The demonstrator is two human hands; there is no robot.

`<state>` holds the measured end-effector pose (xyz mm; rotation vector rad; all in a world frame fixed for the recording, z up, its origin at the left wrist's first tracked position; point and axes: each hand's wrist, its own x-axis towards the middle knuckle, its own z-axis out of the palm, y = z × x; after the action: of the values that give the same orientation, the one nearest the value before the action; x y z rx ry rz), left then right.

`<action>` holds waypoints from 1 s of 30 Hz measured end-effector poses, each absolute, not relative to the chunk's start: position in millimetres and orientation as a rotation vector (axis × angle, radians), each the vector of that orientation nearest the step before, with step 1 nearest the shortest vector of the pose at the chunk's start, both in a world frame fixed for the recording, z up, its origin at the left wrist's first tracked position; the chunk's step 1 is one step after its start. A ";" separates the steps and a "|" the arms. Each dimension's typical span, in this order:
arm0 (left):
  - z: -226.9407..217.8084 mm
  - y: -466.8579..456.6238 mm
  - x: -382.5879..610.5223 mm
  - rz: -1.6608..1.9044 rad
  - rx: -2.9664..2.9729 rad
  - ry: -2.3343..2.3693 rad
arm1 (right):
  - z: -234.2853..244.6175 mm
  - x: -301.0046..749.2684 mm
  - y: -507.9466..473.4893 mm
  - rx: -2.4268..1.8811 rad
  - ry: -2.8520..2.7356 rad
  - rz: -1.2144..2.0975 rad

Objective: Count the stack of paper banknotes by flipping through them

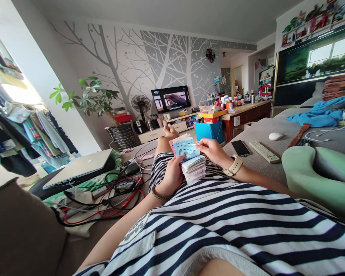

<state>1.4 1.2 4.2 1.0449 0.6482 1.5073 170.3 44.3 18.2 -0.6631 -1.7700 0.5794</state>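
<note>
A wad of banknotes point(194, 168) is gripped in my left hand point(172, 177), above the striped cloth over my lap. The notes look bent over, with their pale ends fanned out below the fingers. A light blue banknote point(186, 148) faces me at the top, its number upside down, and pinkish edges show behind it. My right hand point(212, 151) is closed in a pinch at the right edge of this blue note. A watch with a cream strap point(233, 166) is on the right wrist.
Left of me lie tangled cables point(123, 188) and a laptop point(80, 168). On the sofa to the right are a phone point(240, 148), a remote control point(263, 152), a white mouse point(275, 136) and a green neck pillow point(319, 176). A television point(172, 99) stands ahead.
</note>
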 end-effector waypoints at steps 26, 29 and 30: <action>8.6 -0.1 8.0 1.492 0.976 0.600 | 22.1 168.9 35.0 -0.460 -1.814 0.729; 7.0 0.5 7.0 1.482 1.016 0.599 | 21.9 170.0 36.1 -0.453 -1.824 0.749; 6.6 0.5 6.7 1.482 1.029 0.595 | 21.9 170.3 36.5 -0.450 -1.824 0.752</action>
<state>6.7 0.5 6.6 1.0285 0.5952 1.4815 170.3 36.5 21.9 -0.4500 -1.8245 0.7521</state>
